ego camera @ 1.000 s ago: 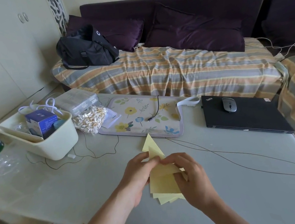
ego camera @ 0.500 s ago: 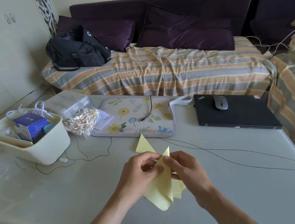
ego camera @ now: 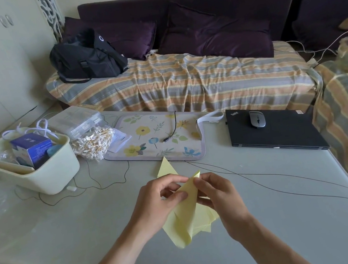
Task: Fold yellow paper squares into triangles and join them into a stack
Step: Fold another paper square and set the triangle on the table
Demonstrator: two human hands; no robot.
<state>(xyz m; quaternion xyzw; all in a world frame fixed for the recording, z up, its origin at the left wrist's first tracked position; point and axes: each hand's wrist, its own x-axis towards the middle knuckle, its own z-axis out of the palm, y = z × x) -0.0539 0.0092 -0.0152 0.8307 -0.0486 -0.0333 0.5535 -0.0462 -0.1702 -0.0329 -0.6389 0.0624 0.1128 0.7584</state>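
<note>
A yellow paper sheet (ego camera: 186, 217) is held above the grey table (ego camera: 70, 231), bent along a diagonal so its top corners meet. My left hand (ego camera: 156, 203) pinches its upper left edge between thumb and fingers. My right hand (ego camera: 220, 194) pinches the upper right corner at the tip. Under the sheet lie more yellow paper squares (ego camera: 205, 221), mostly hidden. Beyond my hands a folded yellow triangle (ego camera: 166, 167) rests flat on the table, pointing away from me.
A cream tub (ego camera: 47, 174) with a blue box stands at left, beside a bag of cotton swabs (ego camera: 93, 143). A floral mat (ego camera: 154, 139) lies behind the triangle. A black laptop (ego camera: 273, 131) with a mouse sits at right. Thin cables (ego camera: 276, 182) cross the table.
The sheet lay flat over the stack a second ago; both hands have lifted it and brought its corners together into a diagonal fold. The camera view has shifted slightly.
</note>
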